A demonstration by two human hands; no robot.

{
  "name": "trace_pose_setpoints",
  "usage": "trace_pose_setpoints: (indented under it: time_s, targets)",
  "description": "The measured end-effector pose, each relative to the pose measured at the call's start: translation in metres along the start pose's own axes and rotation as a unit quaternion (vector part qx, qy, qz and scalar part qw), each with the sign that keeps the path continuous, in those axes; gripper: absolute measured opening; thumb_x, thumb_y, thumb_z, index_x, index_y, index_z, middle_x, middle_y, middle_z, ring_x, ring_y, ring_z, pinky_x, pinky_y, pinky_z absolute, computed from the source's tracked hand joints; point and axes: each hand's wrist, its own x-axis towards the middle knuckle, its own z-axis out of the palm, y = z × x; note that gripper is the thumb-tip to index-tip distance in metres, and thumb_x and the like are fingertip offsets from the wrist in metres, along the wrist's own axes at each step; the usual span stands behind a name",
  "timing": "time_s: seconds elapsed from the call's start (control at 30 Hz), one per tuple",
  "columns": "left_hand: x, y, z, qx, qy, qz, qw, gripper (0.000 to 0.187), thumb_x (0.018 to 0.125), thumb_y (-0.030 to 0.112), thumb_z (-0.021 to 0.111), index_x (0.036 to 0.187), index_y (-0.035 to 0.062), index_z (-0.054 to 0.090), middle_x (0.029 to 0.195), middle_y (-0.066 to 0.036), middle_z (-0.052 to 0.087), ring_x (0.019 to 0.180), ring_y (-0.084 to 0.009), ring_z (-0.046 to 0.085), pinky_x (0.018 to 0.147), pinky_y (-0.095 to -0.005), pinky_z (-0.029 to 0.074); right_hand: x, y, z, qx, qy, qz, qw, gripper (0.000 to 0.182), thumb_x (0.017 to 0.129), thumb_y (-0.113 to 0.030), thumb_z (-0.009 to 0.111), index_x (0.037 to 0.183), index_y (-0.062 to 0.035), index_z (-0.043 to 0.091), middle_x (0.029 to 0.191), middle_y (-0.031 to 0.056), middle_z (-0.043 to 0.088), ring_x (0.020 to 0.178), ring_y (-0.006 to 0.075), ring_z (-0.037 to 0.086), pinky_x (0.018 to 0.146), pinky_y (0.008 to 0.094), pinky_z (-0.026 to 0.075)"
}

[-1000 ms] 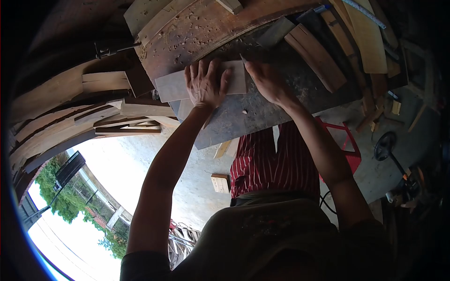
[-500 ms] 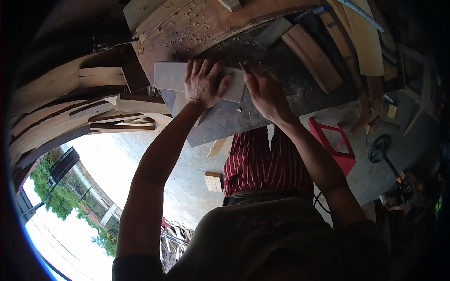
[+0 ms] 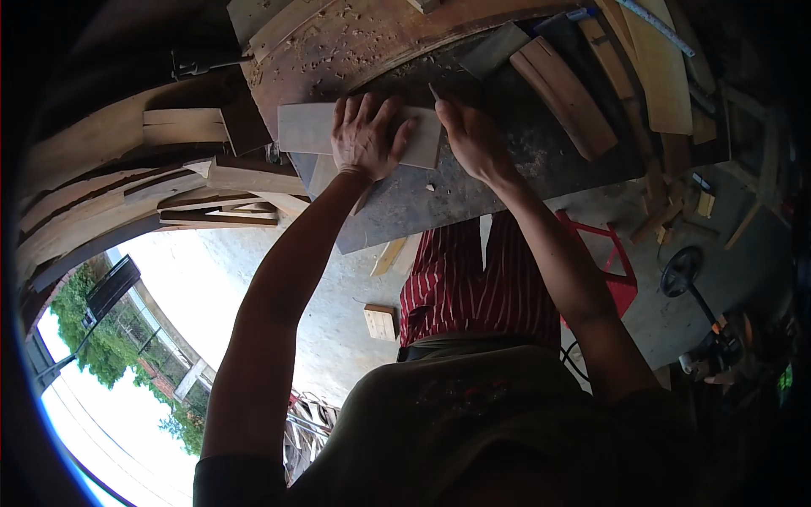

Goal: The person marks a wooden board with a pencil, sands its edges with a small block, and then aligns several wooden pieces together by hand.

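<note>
My left hand [image 3: 365, 139] lies flat on a pale wooden board [image 3: 306, 128], fingers spread and thumb held apart. The board rests on the dark worktop [image 3: 557, 165], with another piece of wood [image 3: 323, 176] partly showing under it. Just off the board's right end, my right hand [image 3: 478, 144] is closed around a thin, pointed tool [image 3: 433, 90]. Only the tool's narrow tip sticks out past the fingers, so its kind cannot be made out. A small wood chip [image 3: 430, 188] sits below the board.
Wood shavings [image 3: 338, 55] litter the worktop's far side. A curved brown wood block [image 3: 564, 100] and a yellowish plank [image 3: 659, 80] lie to the right. Stacked timber [image 3: 182, 190] stands at left. A red stool [image 3: 621, 270] and a small wood block [image 3: 380, 322] are on the floor.
My right hand has shifted slightly, and the tool's tip now shows more clearly, pointing up and left beyond the board's corner. My left hand stays on the board. The whole view has tilted slightly.
</note>
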Motion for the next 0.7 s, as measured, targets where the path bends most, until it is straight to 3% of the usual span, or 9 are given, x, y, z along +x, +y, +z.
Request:
trace_pose_setpoints:
  time_s: [0.17, 0.23, 0.3, 0.37, 0.43, 0.5, 0.57, 0.63, 0.7]
  targets:
    - [-0.004, 0.002, 0.003, -0.024, 0.004, -0.011, 1.000, 0.042, 0.090, 0.050, 0.055, 0.116, 0.0178, 0.063, 0.107, -0.012, 0.059, 0.107, -0.0329, 0.054, 0.106, -0.0486, 0.033, -0.008, 0.005, 0.007, -0.004, 0.130, -0.108, 0.986, 0.043, 0.102, -0.034, 0.035, 0.103, -0.0006, 0.062, 0.086, 0.0274, 0.065, 0.087, 0.0462, 0.064, 0.080, 0.0509, 0.050]
    - [0.000, 0.001, 0.002, -0.014, -0.012, -0.040, 0.999, 0.044, 0.090, 0.052, 0.054, 0.117, 0.0185, 0.063, 0.108, -0.013, 0.058, 0.108, -0.0339, 0.053, 0.108, -0.0493, 0.033, 0.026, -0.011, -0.013, -0.044, -0.109, 0.091, 0.989, 0.045, 0.102, -0.035, 0.036, 0.125, -0.0049, 0.061, 0.106, 0.0291, 0.065, 0.102, 0.0443, 0.063, 0.089, 0.0468, 0.050]
    - [-0.003, -0.002, 0.007, -0.014, 0.002, -0.036, 0.999, 0.045, 0.091, 0.052, 0.053, 0.118, 0.0185, 0.063, 0.108, -0.014, 0.059, 0.109, -0.0346, 0.053, 0.107, -0.0501, 0.033, 0.014, -0.006, -0.004, -0.047, -0.099, 0.084, 0.990, 0.046, 0.102, -0.035, 0.036, 0.126, -0.0054, 0.061, 0.111, 0.0287, 0.064, 0.105, 0.0440, 0.062, 0.091, 0.0467, 0.050]
    - [-0.005, -0.007, 0.011, 0.015, 0.037, 0.028, 0.999, 0.044, 0.090, 0.052, 0.054, 0.117, 0.0185, 0.064, 0.109, -0.015, 0.059, 0.108, -0.0349, 0.054, 0.107, -0.0503, 0.034, -0.014, 0.005, 0.009, -0.053, 0.101, -0.107, 0.988, 0.045, 0.102, -0.036, 0.035, 0.108, -0.0028, 0.064, 0.099, 0.0271, 0.067, 0.094, 0.0448, 0.065, 0.083, 0.0496, 0.051]
    - [-0.006, -0.002, 0.002, 0.007, 0.042, 0.043, 0.998, 0.042, 0.091, 0.047, 0.055, 0.119, 0.0165, 0.063, 0.108, -0.015, 0.058, 0.106, -0.0350, 0.054, 0.105, -0.0501, 0.036, -0.012, -0.003, -0.002, -0.055, 0.057, -0.071, 0.994, 0.045, 0.102, -0.037, 0.035, 0.108, -0.0023, 0.063, 0.096, 0.0259, 0.067, 0.093, 0.0449, 0.065, 0.083, 0.0498, 0.051]
    - [-0.003, 0.000, 0.001, -0.014, 0.003, -0.001, 1.000, 0.043, 0.089, 0.052, 0.057, 0.116, 0.0195, 0.066, 0.113, -0.016, 0.060, 0.111, -0.0347, 0.054, 0.108, -0.0485, 0.034, 0.016, -0.007, -0.011, -0.049, -0.102, 0.072, 0.991, 0.047, 0.103, -0.037, 0.035, 0.128, -0.0046, 0.059, 0.111, 0.0262, 0.065, 0.103, 0.0439, 0.063, 0.088, 0.0493, 0.050]
    - [-0.002, -0.001, 0.003, -0.011, 0.011, -0.015, 1.000, 0.043, 0.089, 0.051, 0.057, 0.116, 0.0198, 0.066, 0.112, -0.016, 0.060, 0.111, -0.0347, 0.054, 0.108, -0.0477, 0.034, 0.014, -0.006, 0.000, -0.049, -0.100, 0.073, 0.991, 0.047, 0.103, -0.035, 0.039, 0.136, -0.0049, 0.055, 0.117, 0.0271, 0.062, 0.108, 0.0430, 0.061, 0.088, 0.0508, 0.050]
    - [-0.003, -0.001, 0.003, -0.017, 0.019, -0.011, 1.000, 0.043, 0.089, 0.051, 0.057, 0.117, 0.0192, 0.065, 0.110, -0.015, 0.060, 0.109, -0.0349, 0.054, 0.107, -0.0476, 0.035, -0.014, 0.012, 0.027, -0.064, 0.123, -0.085, 0.987, 0.046, 0.103, -0.033, 0.041, 0.136, -0.0039, 0.053, 0.113, 0.0306, 0.061, 0.105, 0.0449, 0.062, 0.083, 0.0522, 0.051]
    - [-0.002, -0.001, 0.004, -0.005, 0.029, -0.015, 0.999, 0.043, 0.089, 0.050, 0.057, 0.117, 0.0186, 0.065, 0.110, -0.015, 0.060, 0.109, -0.0349, 0.054, 0.107, -0.0476, 0.034, -0.029, -0.006, 0.024, -0.092, 0.033, 0.059, 0.993, 0.048, 0.102, -0.031, 0.045, 0.141, -0.0031, 0.045, 0.115, 0.0332, 0.057, 0.105, 0.0471, 0.061, 0.084, 0.0514, 0.052]
